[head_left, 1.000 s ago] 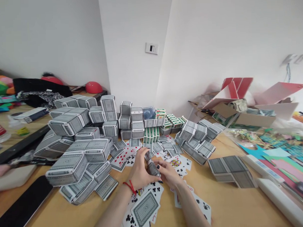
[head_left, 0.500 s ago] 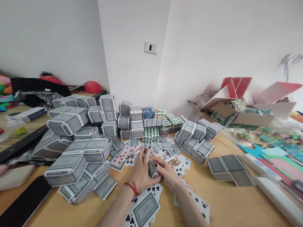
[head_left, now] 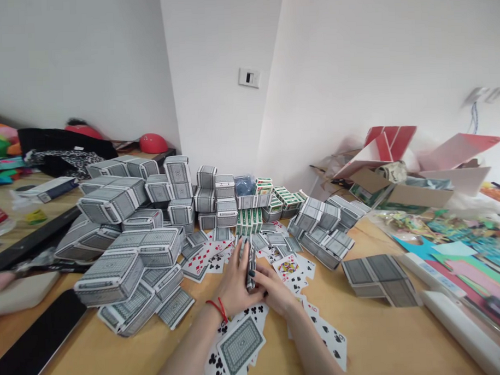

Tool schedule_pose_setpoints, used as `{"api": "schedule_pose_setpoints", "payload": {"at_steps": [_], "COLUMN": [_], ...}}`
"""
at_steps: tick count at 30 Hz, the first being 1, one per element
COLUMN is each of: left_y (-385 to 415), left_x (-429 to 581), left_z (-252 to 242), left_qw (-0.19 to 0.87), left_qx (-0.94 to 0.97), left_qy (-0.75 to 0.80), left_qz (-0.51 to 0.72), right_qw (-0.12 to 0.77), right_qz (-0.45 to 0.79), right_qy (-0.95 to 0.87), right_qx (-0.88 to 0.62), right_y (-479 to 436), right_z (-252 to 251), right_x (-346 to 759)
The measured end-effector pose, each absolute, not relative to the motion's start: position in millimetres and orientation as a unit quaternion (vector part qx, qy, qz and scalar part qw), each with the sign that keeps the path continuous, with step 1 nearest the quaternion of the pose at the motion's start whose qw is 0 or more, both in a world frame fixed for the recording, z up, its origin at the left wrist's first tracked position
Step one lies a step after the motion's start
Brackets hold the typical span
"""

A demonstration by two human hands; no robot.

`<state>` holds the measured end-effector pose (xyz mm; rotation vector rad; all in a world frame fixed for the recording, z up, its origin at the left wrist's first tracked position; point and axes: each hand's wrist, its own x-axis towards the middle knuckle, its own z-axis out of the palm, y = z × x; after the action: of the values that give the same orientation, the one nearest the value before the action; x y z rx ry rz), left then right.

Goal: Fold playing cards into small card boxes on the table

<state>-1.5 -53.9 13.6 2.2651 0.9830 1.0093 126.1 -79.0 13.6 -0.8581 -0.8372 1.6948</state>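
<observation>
Between both hands, at the middle of the table, I grip a small grey-backed stack of playing cards point(head_left: 251, 267), tilted up nearly on edge. My left hand point(head_left: 232, 284), with a red string at its wrist, wraps the stack from the left, fingers along its far side. My right hand point(head_left: 274, 288) closes on the near right side, its thumb pressed against the stack. Loose cards lie under and around my hands: a face-down card point(head_left: 241, 346) over some clubs in front, a spade card point(head_left: 331, 340) at right, red diamonds point(head_left: 199, 260) at left and a face card point(head_left: 288, 267) beyond.
Folded card blocks point(head_left: 109, 274) pile high on the left, with more card blocks point(head_left: 323, 228) back right and a flat joined piece point(head_left: 380, 278) at right. Green card boxes point(head_left: 249, 221) stand at the back. Opened cartons point(head_left: 418, 195) and a white power strip point(head_left: 464, 330) lie far right.
The stack has turned more upright and edge-on to me. My left fingers have straightened along it, and my right thumb has shifted left onto its near edge.
</observation>
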Motion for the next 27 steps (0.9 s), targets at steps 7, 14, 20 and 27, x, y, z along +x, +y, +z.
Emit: {"api": "schedule_pose_setpoints", "payload": {"at_steps": [7,14,20,27], "left_y": [-52.4,-46.7,-44.3,-45.5], "left_x": [-3.9,-5.0,-4.4,-3.7], "left_z": [18.0,19.0,15.0,12.3], "left_qw": [0.283,0.365,0.387,0.323], "left_qx": [0.814,0.763,0.746,0.793], "left_qy": [0.316,0.327,0.324,0.328], "left_qz": [0.397,0.421,0.436,0.399], "right_qw": [0.597,0.573,0.559,0.580], "right_qz": [0.641,0.651,0.656,0.651], "right_qy": [-0.333,-0.362,-0.380,-0.340], "right_qx": [-0.350,-0.341,-0.337,-0.352], "right_y": [-76.0,-76.3,-77.1,-72.9], "right_z": [16.9,21.7,21.7,14.5], "right_x": [123.3,126.3,129.4,128.4]}}
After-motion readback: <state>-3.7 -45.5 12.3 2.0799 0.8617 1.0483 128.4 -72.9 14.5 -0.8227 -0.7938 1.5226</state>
